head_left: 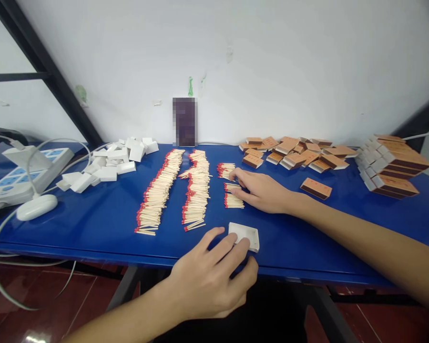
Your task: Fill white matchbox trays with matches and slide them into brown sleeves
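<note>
"What's on the blue table (109,219)?"

"A white tray (249,232), open side up, near the front edge. Just beyond it lie two small match groups (234,201), red heads leftward. Two long match rows (157,193) lie left of it; orange matchbox sleeves (296,155) are heaped well beyond it, to the right."

"And the hands?"

"The left hand (216,271) arches over the tray's near side, fingers spread and loosely curled. Their tips are partly hidden, so I can't tell whether they grip it. The right hand (262,190), beyond the tray, is at the match groups, thumb and forefinger parted, nothing pinched."

"What could go wrong?"

"A sideways drag of the right fingers could skew the matches; a left-hand bump could push the tray off the edge."
</note>
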{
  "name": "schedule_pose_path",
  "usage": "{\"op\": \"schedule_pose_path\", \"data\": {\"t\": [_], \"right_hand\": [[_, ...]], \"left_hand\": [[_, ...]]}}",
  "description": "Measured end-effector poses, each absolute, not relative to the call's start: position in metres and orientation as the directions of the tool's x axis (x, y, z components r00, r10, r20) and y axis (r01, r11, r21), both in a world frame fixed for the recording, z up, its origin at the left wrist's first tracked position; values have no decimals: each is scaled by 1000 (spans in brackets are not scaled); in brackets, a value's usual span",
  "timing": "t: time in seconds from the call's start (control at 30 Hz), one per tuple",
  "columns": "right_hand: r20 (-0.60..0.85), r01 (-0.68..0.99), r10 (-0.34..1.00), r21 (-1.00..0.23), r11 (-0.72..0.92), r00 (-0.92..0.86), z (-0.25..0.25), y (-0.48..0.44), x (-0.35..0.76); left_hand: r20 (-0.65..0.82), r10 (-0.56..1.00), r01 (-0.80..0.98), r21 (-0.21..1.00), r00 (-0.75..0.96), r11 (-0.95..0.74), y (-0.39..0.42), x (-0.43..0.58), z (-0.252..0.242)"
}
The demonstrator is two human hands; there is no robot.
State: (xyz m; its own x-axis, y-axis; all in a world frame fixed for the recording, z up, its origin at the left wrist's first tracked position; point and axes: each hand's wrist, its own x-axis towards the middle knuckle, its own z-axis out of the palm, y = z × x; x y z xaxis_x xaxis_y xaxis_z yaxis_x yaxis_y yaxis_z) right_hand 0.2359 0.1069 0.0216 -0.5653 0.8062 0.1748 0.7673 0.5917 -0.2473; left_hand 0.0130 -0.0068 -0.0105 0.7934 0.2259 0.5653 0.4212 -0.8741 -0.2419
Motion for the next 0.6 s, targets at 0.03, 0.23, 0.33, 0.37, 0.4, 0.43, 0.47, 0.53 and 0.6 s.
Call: {"op": "schedule_pose_path", "data": {"t": [0.03,0.23,0.33,0.37,0.4,0.43,0.47,0.53,0.6], "right_hand": [[180,766,808,-258,589,-561,21,108,236],[201,775,823,-277,568,-532,17,112,238],[192,780,825,-270,565,-531,19,110,236],[191,780,825,-269,565,-532,20,109,236],[191,780,825,-268,565,-532,20,109,235],[190,781,825,-268,565,-532,21,109,235],[187,782,827,-267,563,-531,21,108,234],[179,787,831,-266,556,-526,21,108,234],[176,790,834,-265,552,-523,21,109,234]], "left_hand": [[565,225,421,-243,794,-874,-7,13,-11],[571,221,421,-246,791,-873,-7,13,-10],[569,223,422,-245,791,-873,-7,13,-10],[569,224,424,-245,791,-872,-7,13,-10],[570,223,424,-247,791,-871,-7,13,-10],[570,223,424,-248,791,-871,-7,13,-10],[572,222,425,-248,790,-871,-7,13,-10],[572,223,425,-248,790,-871,-7,13,-10],[567,223,421,-247,793,-873,-7,13,-10]]}}
